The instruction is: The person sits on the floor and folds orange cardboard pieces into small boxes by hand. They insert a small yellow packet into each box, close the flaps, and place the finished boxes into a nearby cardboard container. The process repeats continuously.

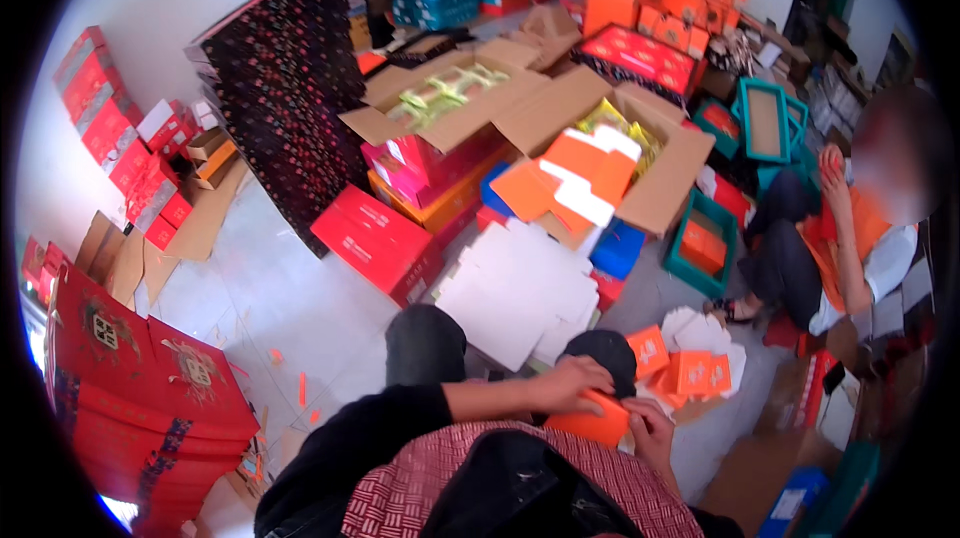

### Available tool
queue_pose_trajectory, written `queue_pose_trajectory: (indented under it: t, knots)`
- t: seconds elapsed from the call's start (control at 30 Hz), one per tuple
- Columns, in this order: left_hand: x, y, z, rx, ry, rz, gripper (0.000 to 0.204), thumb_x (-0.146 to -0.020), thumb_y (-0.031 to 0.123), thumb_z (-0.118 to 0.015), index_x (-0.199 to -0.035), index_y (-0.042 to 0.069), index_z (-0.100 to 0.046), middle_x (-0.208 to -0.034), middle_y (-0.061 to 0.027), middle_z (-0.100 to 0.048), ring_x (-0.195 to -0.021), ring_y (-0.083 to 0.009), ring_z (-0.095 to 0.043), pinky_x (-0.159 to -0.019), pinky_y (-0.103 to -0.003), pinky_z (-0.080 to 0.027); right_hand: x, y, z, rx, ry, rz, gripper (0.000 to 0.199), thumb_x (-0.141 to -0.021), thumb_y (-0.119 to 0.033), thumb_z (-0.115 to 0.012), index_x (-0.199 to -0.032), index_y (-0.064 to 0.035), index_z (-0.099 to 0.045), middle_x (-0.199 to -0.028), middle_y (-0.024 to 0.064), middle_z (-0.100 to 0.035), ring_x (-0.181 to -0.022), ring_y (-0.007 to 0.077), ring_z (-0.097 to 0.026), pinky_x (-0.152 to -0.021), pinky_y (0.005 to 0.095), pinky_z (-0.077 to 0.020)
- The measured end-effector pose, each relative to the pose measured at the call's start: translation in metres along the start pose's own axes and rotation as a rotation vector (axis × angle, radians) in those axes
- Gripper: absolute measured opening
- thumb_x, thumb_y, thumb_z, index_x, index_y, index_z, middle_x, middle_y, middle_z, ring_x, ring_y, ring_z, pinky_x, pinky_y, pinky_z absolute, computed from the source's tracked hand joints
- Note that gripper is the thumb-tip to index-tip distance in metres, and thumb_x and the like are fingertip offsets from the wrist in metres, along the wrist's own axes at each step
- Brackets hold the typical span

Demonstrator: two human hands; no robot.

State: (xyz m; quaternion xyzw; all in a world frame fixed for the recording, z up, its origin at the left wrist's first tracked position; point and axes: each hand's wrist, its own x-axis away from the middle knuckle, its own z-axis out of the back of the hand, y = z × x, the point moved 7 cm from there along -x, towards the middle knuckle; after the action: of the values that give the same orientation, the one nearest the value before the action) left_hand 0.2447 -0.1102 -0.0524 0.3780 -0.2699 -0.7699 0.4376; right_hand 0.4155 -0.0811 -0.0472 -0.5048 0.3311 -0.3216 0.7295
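Observation:
On my lap lies a small orange carton, with both hands on it. My left hand grips its upper edge, fingers bent over the top. My right hand closes on the carton's right end, thumb and fingers at its edge. The carton's lower part is hidden against my patterned apron. Just beyond my right knee, small orange boxes lie on the floor among white-sided card pieces. A stack of flat white card sheets sits in front of my knees.
Beyond the sheets stand a red box and an open cardboard box topped with flat orange cartons. Teal trays lie at right, near a seated co-worker. Large red boxes fill the left; a dark patterned stack leans behind.

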Motion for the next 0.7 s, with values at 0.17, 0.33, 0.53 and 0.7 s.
queue_pose_trajectory:
  t: [0.17, 0.33, 0.53, 0.7]
  knots:
    - [0.059, -0.027, -0.014, 0.995, 0.197, 0.816, 0.048, -0.080, 0.006, -0.067, -0.126, 0.006, -0.053, -0.128, -0.0094, -0.052, -0.117, -0.0176, -0.049, -0.096, -0.032, -0.043, -0.007, 0.009, -0.016, -0.001, -0.063, 0.017, 0.024, -0.081, -0.008, -0.059, -0.103, 0.0007, -0.061, -0.110, 0.0156, -0.061, -0.108, 0.0287, -0.056, -0.095, 0.0386, -0.0410]
    - [0.057, -0.026, -0.013, 0.832, 0.294, 0.486, 0.026, -0.084, 0.005, -0.063, -0.109, 0.005, -0.059, -0.125, -0.0116, -0.051, -0.115, -0.0194, -0.049, -0.097, -0.032, -0.041, 0.001, 0.010, -0.029, -0.151, -0.010, -0.041, 0.021, -0.089, -0.008, -0.050, -0.106, 0.0000, -0.059, -0.116, 0.0126, -0.060, -0.114, 0.0266, -0.051, -0.100, 0.0373, -0.0350]
    - [0.054, -0.027, -0.014, 0.731, 0.300, 0.455, 0.022, -0.083, 0.006, -0.063, -0.104, 0.005, -0.058, -0.119, -0.0106, -0.053, -0.112, -0.0194, -0.050, -0.095, -0.031, -0.040, 0.007, 0.018, -0.034, -0.216, 0.057, -0.035, 0.020, -0.091, -0.006, -0.046, -0.106, 0.0001, -0.058, -0.117, 0.0124, -0.058, -0.115, 0.0248, -0.049, -0.100, 0.0357, -0.0344]
    - [0.058, -0.029, -0.018, 0.634, 0.334, 0.550, 0.025, -0.083, 0.008, -0.065, -0.107, 0.005, -0.056, -0.115, -0.0087, -0.054, -0.109, -0.0175, -0.051, -0.092, -0.030, -0.042, 0.011, 0.016, -0.039, -0.259, 0.079, -0.069, 0.024, -0.092, -0.007, -0.045, -0.113, 0.0010, -0.053, -0.123, 0.0132, -0.053, -0.119, 0.0235, -0.045, -0.102, 0.0355, -0.0325]
